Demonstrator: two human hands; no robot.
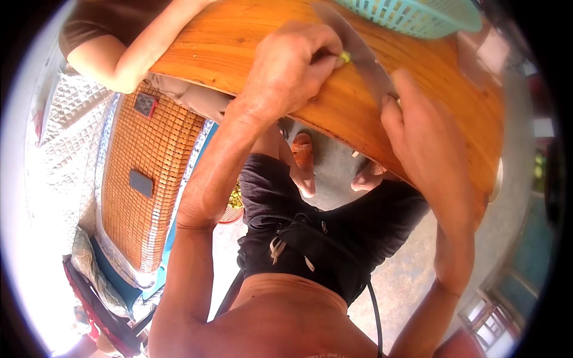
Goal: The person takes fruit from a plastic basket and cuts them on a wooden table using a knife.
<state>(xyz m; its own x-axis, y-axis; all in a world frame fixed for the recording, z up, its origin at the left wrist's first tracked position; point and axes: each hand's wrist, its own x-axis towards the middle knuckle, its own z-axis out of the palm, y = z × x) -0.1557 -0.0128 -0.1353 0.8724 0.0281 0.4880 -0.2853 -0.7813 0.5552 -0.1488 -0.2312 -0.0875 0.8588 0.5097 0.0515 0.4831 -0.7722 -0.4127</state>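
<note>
My left hand is closed in a pinch over the wooden table. A small yellow-green piece shows at its fingertips; its kind is too small to tell. In my right hand is a knife, gripped at the handle, which the fingers mostly hide. The broad blade is blurred and points toward the far side of the table. Its edge lies close beside the yellow-green piece; whether the two touch I cannot tell.
A pale green plastic basket stands at the table's far side. Another person's arm rests at the left edge. A bench with a bead mat holds a dark flat object. Below my left forearm is a container of yellow-green pieces.
</note>
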